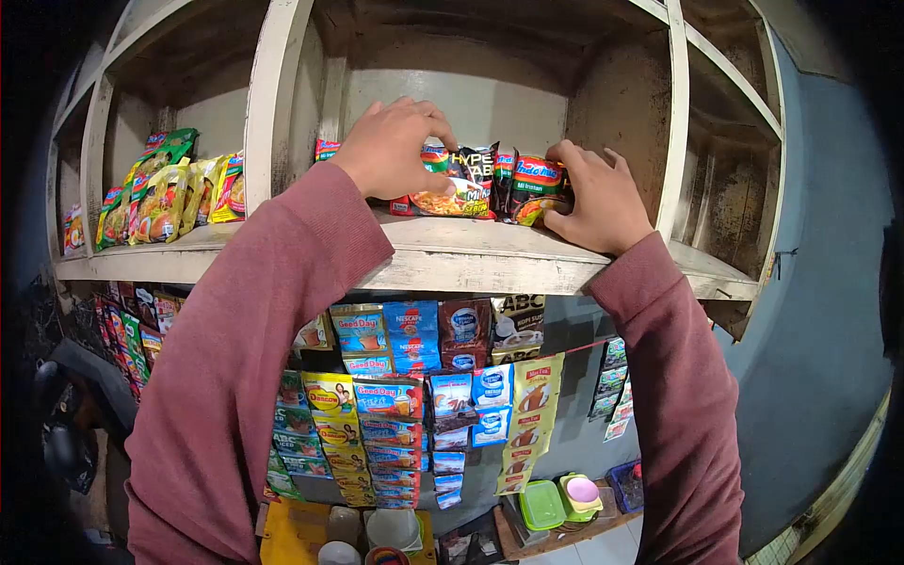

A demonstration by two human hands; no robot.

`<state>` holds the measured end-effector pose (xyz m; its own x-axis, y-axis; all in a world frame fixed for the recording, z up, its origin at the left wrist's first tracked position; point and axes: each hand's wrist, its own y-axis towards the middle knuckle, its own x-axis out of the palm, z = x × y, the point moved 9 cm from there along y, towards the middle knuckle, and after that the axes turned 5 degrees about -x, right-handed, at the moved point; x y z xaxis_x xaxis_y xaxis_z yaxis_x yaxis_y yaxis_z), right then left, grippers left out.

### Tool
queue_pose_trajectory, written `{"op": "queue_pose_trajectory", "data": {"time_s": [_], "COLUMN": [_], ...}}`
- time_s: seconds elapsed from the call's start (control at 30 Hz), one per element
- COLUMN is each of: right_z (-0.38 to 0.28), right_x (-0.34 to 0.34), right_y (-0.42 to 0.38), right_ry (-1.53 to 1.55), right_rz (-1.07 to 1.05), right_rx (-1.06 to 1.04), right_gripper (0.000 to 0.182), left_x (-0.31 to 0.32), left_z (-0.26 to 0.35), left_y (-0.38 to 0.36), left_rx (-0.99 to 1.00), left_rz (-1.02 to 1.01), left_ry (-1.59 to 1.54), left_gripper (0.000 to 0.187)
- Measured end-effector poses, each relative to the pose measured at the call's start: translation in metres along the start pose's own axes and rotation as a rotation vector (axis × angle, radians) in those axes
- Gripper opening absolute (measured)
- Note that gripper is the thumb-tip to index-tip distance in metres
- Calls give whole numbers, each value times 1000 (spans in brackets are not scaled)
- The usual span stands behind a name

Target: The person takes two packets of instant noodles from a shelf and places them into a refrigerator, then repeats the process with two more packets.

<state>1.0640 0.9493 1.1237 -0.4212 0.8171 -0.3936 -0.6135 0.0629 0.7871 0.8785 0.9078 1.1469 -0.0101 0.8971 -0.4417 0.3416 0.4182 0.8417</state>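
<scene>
My left hand (400, 151) is at a black-and-white instant noodle packet (476, 200) marked "HYPE" in the middle compartment. Its fingers curl over the packet's upper left, with the thumb across the front. To the right, my right hand (603, 200) grips the right side of a dark instant noodle packet (534, 188) with a green band, thumb low and fingers near the top. Both packets stand upright side by side on the shelf board (490, 254). Parts of other packets show behind and between them, and my left hand hides some of the row.
More noodle packets (160, 202) lean in the left compartment. Wooden dividers (273, 104) flank the middle one. Below the shelf hang strips of drink sachets (389, 400). Lower down are a green plastic container (541, 506) and white tubs (395, 529).
</scene>
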Motion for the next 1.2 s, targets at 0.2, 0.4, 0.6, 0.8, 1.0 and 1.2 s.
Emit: {"op": "queue_pose_trajectory", "data": {"time_s": [0.2, 0.4, 0.6, 0.8, 1.0, 1.2], "right_z": [1, -3, -5, -10, -13, -7], "right_x": [2, 1, -2, -5, -18, -16], "right_y": [-2, -2, -1, -2, -1, -1], "right_ry": [17, -26, -61, -53, 19, 94], "right_rz": [22, -1, 16, 54, 140, 157], "right_rx": [-16, -45, -65, -112, -113, -80], "right_gripper": [57, 56, 51, 48, 42, 42], "left_x": [8, 4, 0, 2, 4, 14], "left_z": [-7, -8, -6, -5, 4, -1], "left_y": [0, -3, -3, -4, -8, -7], "left_rx": [-149, -131, -122, -68, -42, -74], "left_rz": [-177, -131, -96, -102, -165, -241], "left_ry": [-142, -29, -29, 38, 9, -49], "left_gripper": [48, 53, 59, 58, 60, 69]}}
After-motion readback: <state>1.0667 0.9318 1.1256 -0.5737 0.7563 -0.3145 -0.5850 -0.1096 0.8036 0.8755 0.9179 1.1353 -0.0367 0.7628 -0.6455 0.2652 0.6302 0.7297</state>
